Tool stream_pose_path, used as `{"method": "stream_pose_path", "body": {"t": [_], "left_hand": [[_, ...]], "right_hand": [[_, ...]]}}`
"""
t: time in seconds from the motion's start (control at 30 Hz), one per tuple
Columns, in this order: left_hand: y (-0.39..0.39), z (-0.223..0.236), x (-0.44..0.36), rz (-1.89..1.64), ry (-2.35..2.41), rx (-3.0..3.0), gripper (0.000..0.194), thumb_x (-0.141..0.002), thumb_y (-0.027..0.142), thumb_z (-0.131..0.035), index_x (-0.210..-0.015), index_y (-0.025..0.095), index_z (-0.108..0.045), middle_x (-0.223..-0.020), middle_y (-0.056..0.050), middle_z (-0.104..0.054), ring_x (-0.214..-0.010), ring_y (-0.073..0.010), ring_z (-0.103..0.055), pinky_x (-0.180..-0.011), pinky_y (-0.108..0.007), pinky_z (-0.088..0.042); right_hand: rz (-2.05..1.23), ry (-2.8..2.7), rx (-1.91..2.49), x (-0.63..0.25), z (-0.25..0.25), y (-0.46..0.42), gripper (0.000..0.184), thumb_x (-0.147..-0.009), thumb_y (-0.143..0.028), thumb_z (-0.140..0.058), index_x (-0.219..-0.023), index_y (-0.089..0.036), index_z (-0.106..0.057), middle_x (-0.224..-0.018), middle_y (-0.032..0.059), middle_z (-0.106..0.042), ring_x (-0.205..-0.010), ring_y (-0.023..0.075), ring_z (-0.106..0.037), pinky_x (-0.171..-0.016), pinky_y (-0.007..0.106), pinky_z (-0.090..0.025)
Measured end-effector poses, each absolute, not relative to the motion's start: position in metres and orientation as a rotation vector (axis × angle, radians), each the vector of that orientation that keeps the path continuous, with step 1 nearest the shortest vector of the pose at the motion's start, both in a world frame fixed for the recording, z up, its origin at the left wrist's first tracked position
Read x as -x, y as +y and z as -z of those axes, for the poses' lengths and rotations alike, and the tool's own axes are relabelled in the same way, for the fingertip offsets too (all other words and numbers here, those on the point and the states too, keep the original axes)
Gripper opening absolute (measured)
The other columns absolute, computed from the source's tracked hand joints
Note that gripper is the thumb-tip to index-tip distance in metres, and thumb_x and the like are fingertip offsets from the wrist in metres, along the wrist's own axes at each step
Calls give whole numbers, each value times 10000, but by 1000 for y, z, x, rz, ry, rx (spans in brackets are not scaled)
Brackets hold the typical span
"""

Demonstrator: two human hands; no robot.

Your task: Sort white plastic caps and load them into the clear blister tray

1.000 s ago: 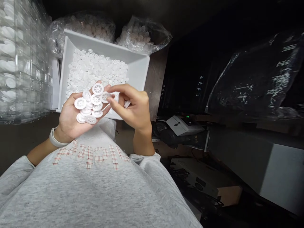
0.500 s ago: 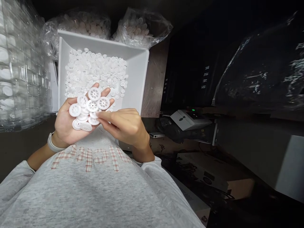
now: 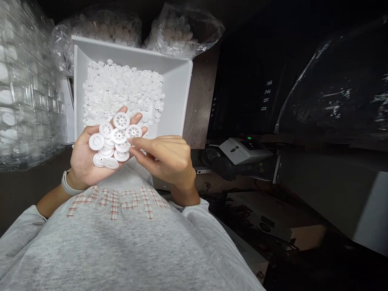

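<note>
My left hand (image 3: 81,157) is palm up, cupped under a small heap of white plastic spoked wheels (image 3: 120,136). Several wheels overlap on the palm and fingers, some with their spokes facing up, a few tilted. My right hand (image 3: 169,157) comes in from the right, with its index fingertip at the edge of the heap. Its thumb lies a little lower, with a small gap between the two and nothing visible in it. The other right fingers are curled and partly hidden. Beyond my hands, many small white plastic parts (image 3: 121,85) fill a white bin.
The white bin (image 3: 174,93) has raised walls close ahead of my hands. Clear bags of pale parts (image 3: 178,36) stand behind it. Stacked clear compartment trays (image 3: 33,97) rise at the left. A grey device with a green light (image 3: 245,150) sits to the right.
My right index finger and thumb have drawn back slightly to the right and parted from the wheels they were touching. The left hand with the wheels stays nearly in place.
</note>
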State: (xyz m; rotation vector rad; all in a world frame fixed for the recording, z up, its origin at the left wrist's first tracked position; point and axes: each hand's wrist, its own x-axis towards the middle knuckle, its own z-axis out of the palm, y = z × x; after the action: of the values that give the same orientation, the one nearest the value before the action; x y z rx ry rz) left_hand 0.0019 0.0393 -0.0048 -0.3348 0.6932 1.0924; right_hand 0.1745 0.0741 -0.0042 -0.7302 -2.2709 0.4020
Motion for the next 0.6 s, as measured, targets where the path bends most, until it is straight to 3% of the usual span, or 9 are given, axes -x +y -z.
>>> {"method": "stream_pose_path", "body": {"t": [0.13, 0.23, 0.33, 0.43, 0.5, 0.6], "left_hand": [[38, 2, 0, -1068, 744, 281, 684, -864, 224, -498, -1529, 304, -362, -1587, -3, -399, -1542, -274, -192, -1261, -467, -44], [37, 1, 1, -1065, 747, 238, 695, -854, 223, -498, -1533, 295, -365, -1582, -9, -409, -1548, -269, -161, -1246, -487, 69], [36, 3, 1, -1070, 722, 236, 678, -875, 230, -491, -1537, 302, -365, -1540, 1, -473, -1447, -203, -395, -1263, -445, -38], [36, 3, 1, -1107, 648, 241, 703, -890, 232, -482, -1567, 300, -305, -1503, -23, -518, -1225, -158, -613, -1179, -389, -343], [35, 3, 1, -1123, 617, 252, 700, -911, 241, -455, -1582, 294, -268, -1494, -46, -527, -1174, -171, -651, -1081, -363, -460], [34, 2, 0, -1131, 613, 267, 650, -951, 260, -390, -1587, 299, -259, -1508, -59, -509, -1196, -191, -647, -1040, -359, -497]], "right_hand": [[-317, -2271, 775, -172, 2, 78, 139, -869, -160, -715, -991, -123, -658, -638, -90, -582, -536, -17, -489, -535, 179, -368], [-282, -2280, 789, -171, 1, 79, 141, -864, -158, -721, -984, -119, -659, -651, -88, -592, -535, -18, -484, -539, 176, -376], [-262, -2277, 805, -171, 0, 80, 140, -866, -164, -722, -980, -116, -655, -700, -86, -635, -536, -23, -490, -537, 173, -376], [-241, -2262, 818, -171, 0, 80, 128, -871, -173, -718, -965, -111, -657, -707, -81, -645, -527, -20, -491, -527, 178, -369], [-228, -2258, 826, -172, 0, 80, 126, -868, -171, -721, -960, -110, -660, -694, -81, -638, -519, -17, -485, -524, 180, -368], [-223, -2252, 825, -173, 0, 79, 112, -874, -166, -713, -957, -112, -660, -661, -81, -616, -513, -13, -475, -528, 181, -374]]}}
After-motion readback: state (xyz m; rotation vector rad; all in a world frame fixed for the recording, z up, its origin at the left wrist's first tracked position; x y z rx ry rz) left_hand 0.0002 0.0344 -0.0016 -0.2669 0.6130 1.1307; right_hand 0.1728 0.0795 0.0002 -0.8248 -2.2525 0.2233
